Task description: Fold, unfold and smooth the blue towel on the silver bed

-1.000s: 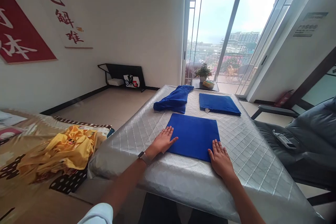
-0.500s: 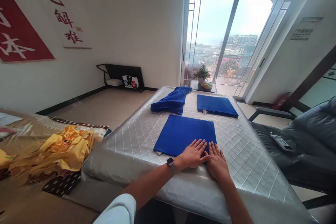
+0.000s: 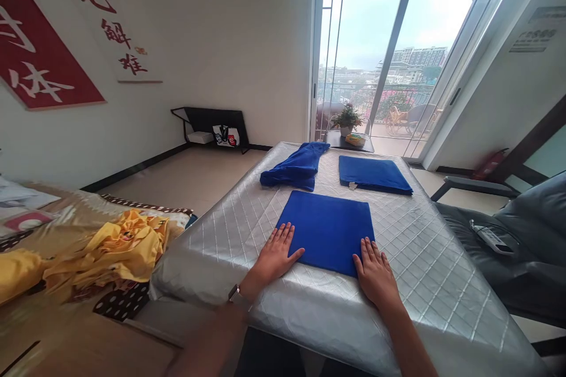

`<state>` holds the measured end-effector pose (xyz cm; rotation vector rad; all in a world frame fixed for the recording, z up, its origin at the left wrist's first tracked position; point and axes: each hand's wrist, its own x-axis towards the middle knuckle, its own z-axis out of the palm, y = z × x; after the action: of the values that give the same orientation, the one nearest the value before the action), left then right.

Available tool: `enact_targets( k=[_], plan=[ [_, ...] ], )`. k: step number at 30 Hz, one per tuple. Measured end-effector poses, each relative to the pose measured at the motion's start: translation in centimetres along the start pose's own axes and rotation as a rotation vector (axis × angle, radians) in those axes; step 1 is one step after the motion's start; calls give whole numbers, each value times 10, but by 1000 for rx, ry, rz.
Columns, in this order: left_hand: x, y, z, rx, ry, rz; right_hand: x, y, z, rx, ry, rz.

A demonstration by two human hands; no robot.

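Note:
A folded blue towel (image 3: 329,230) lies flat on the silver quilted table (image 3: 424,271) in front of me. My left hand (image 3: 276,256) rests flat with fingers stretched out on the towel's near left corner. My right hand (image 3: 375,274) lies flat and open on its near right corner. Neither hand holds anything. Farther back sit a crumpled blue towel (image 3: 294,168) on the left and another folded blue towel (image 3: 374,175) on the right.
A bed with a patterned cover and a yellow garment (image 3: 110,250) stands to the left. A dark recliner with a remote control (image 3: 493,238) is on the right. Beyond the table are a potted plant (image 3: 347,121) and sliding glass doors.
Half a second ago both hands were side by side at the towel's near right edge. My left hand has slid left to the near left corner; the right stays near the right corner.

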<state>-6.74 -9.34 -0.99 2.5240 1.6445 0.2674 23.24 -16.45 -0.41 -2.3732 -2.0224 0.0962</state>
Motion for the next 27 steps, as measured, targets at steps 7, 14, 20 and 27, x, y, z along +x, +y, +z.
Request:
enact_targets(
  k=[7,14,20,27],
  plan=[
    [2,4,3,-25,28,3,0,2,1,-23,0,-7],
    [1,3,3,-62,35,14,7,11,-11,-93,-33,-54],
    [1,3,0,-75,9,4,44,-4,-43,-93,-33,-59],
    [1,6,-2,-46,-5,-10,71,-11,-18,-36,10,6]
  ],
)
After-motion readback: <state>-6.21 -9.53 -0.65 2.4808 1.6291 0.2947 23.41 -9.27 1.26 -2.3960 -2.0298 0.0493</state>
